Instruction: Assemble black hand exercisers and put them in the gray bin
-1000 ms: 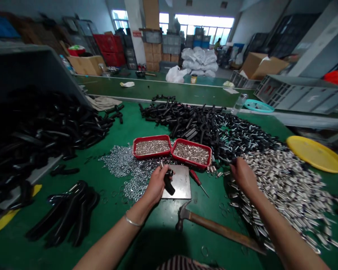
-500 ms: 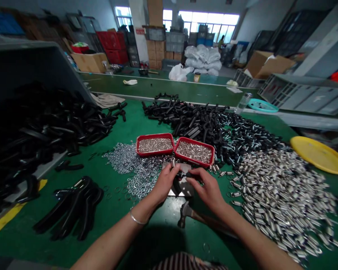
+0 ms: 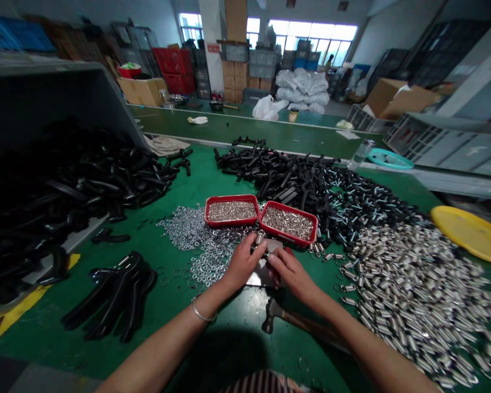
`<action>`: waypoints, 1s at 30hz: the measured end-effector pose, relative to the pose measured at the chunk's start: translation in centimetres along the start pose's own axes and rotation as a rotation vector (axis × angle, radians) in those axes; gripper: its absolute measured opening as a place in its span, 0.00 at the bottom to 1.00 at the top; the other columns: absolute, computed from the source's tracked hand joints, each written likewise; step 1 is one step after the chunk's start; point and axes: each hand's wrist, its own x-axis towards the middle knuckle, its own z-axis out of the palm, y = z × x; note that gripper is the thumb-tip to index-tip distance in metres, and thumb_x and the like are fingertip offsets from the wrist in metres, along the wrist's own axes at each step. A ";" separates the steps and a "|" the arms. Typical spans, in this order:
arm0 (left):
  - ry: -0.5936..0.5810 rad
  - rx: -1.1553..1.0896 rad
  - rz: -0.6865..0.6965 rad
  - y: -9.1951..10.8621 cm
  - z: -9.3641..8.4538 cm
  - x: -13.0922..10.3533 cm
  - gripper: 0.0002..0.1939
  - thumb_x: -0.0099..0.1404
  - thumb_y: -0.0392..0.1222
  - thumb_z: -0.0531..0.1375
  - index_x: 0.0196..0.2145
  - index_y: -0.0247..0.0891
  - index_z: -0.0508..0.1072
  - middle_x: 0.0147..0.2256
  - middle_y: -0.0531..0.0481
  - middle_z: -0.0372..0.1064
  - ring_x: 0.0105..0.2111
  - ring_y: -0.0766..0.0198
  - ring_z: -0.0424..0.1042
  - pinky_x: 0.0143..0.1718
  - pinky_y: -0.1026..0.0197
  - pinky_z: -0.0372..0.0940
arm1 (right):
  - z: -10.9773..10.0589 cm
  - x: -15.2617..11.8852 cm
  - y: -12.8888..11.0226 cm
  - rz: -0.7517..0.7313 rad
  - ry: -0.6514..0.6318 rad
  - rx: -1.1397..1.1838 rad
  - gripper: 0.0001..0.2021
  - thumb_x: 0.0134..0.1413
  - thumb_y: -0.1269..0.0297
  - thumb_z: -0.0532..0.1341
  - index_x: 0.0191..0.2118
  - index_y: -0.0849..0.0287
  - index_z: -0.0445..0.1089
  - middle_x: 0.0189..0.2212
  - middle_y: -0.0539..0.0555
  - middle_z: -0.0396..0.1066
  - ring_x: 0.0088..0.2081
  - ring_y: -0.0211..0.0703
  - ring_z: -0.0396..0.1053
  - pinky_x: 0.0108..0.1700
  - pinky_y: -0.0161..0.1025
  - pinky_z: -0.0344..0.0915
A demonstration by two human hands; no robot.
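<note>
My left hand (image 3: 242, 263) is closed, thumb and fingers pinching a small dark part with a coil spring (image 3: 260, 237) standing up at the fingertips. Close against it, my right hand (image 3: 289, 271) has its fingers curled together at the same part; what sits inside them is mostly hidden. Both hands are over a small metal plate (image 3: 258, 277) on the green table. Below them lies a claw hammer (image 3: 288, 316), its handle partly under my right forearm. Just beyond are two red trays (image 3: 231, 223) of small metal pins.
Loose washers (image 3: 207, 265) spread left of the hands. Springs (image 3: 417, 300) are heaped at right, below a yellow lid (image 3: 470, 232). Black parts (image 3: 286, 174) with bolts pile up behind the trays. Black handles (image 3: 123, 297) lie front left, more in a tipped grey crate (image 3: 65, 68).
The view has shifted slightly, so the scene sits further right. My right fingers have closed in on the left hand, and the black part between them is now mostly covered.
</note>
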 end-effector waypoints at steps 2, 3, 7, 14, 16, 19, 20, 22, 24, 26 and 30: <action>-0.053 -0.009 0.034 0.1 -0.4 -0.2 0.09 0.66 0.49 0.58 0.34 0.42 0.70 0.31 0.51 0.68 0.34 0.60 0.66 0.41 0.60 0.59 | 0.0 0.0 0.3 0.144 -0.207 0.233 0.26 0.62 0.35 0.48 0.30 0.55 0.62 0.16 0.42 0.59 0.13 0.32 0.50 0.16 0.32 0.55; -0.081 -0.012 0.047 0.1 -0.6 -0.2 0.09 0.65 0.49 0.59 0.34 0.42 0.71 0.32 0.50 0.69 0.35 0.59 0.67 0.42 0.59 0.59 | -0.2 0.0 0.3 0.213 -0.298 0.301 0.29 0.62 0.33 0.43 0.30 0.55 0.61 0.14 0.42 0.57 0.12 0.32 0.46 0.14 0.32 0.52; -0.066 0.015 0.008 -0.5 -0.8 0.0 0.11 0.65 0.51 0.59 0.31 0.42 0.70 0.29 0.52 0.67 0.32 0.60 0.65 0.39 0.61 0.59 | -0.9 -0.1 -0.1 0.124 -0.184 -0.133 0.33 0.61 0.32 0.42 0.36 0.59 0.66 0.23 0.51 0.69 0.18 0.35 0.60 0.19 0.33 0.59; -0.088 -0.009 0.026 -0.5 -0.1 -0.8 0.11 0.70 0.48 0.53 0.38 0.41 0.70 0.37 0.48 0.69 0.41 0.57 0.68 0.47 0.58 0.61 | -0.7 -0.6 0.4 -0.083 -0.108 -0.446 0.30 0.66 0.38 0.40 0.35 0.58 0.66 0.25 0.54 0.70 0.23 0.41 0.65 0.26 0.38 0.63; -0.119 0.006 0.082 -0.3 -0.1 -1.0 0.10 0.70 0.48 0.54 0.40 0.41 0.70 0.42 0.45 0.68 0.46 0.56 0.67 0.53 0.56 0.59 | -0.7 -0.5 0.9 0.088 -0.303 -0.219 0.36 0.65 0.36 0.32 0.34 0.58 0.65 0.19 0.50 0.67 0.15 0.37 0.58 0.20 0.35 0.57; -0.088 0.043 0.020 -0.4 0.2 -1.1 0.10 0.70 0.48 0.54 0.38 0.41 0.68 0.40 0.45 0.68 0.43 0.55 0.67 0.52 0.54 0.60 | -0.8 -0.4 1.0 0.008 -0.107 -0.303 0.27 0.61 0.35 0.50 0.36 0.58 0.65 0.26 0.52 0.70 0.22 0.37 0.63 0.24 0.34 0.58; -0.047 0.055 -0.016 -0.6 0.3 -1.1 0.10 0.71 0.48 0.52 0.37 0.41 0.68 0.38 0.45 0.68 0.42 0.55 0.67 0.50 0.53 0.61 | -0.8 -0.4 0.9 -0.049 -0.012 -0.348 0.24 0.59 0.38 0.57 0.35 0.57 0.64 0.28 0.52 0.70 0.25 0.37 0.64 0.26 0.33 0.59; 0.022 0.088 -0.026 -0.9 0.5 -1.1 0.10 0.71 0.48 0.51 0.36 0.41 0.67 0.37 0.46 0.67 0.41 0.55 0.67 0.50 0.53 0.61 | -0.7 -0.6 0.7 -0.073 0.016 -0.343 0.21 0.59 0.41 0.58 0.34 0.57 0.64 0.26 0.50 0.68 0.25 0.37 0.63 0.27 0.33 0.58; 0.014 0.124 0.059 -1.1 0.5 -1.2 0.09 0.71 0.47 0.52 0.38 0.41 0.67 0.39 0.45 0.67 0.44 0.55 0.66 0.52 0.53 0.60 | -0.6 -0.8 0.6 0.026 -0.152 -0.244 0.25 0.66 0.40 0.46 0.34 0.57 0.65 0.20 0.47 0.64 0.18 0.36 0.58 0.23 0.34 0.56; -0.040 0.134 0.138 -1.2 0.4 -1.3 0.08 0.70 0.46 0.54 0.39 0.41 0.68 0.42 0.44 0.67 0.47 0.54 0.66 0.55 0.53 0.58 | -0.5 -0.9 0.5 0.108 -0.259 -0.183 0.31 0.67 0.40 0.37 0.37 0.58 0.66 0.18 0.47 0.65 0.14 0.36 0.55 0.20 0.35 0.54; 0.019 0.088 0.074 -1.0 0.2 -1.6 0.08 0.70 0.47 0.53 0.40 0.41 0.68 0.42 0.44 0.67 0.47 0.54 0.66 0.55 0.53 0.58 | -0.2 -1.3 0.4 -0.042 0.002 -0.319 0.22 0.61 0.40 0.56 0.36 0.57 0.65 0.28 0.51 0.71 0.22 0.36 0.62 0.24 0.33 0.57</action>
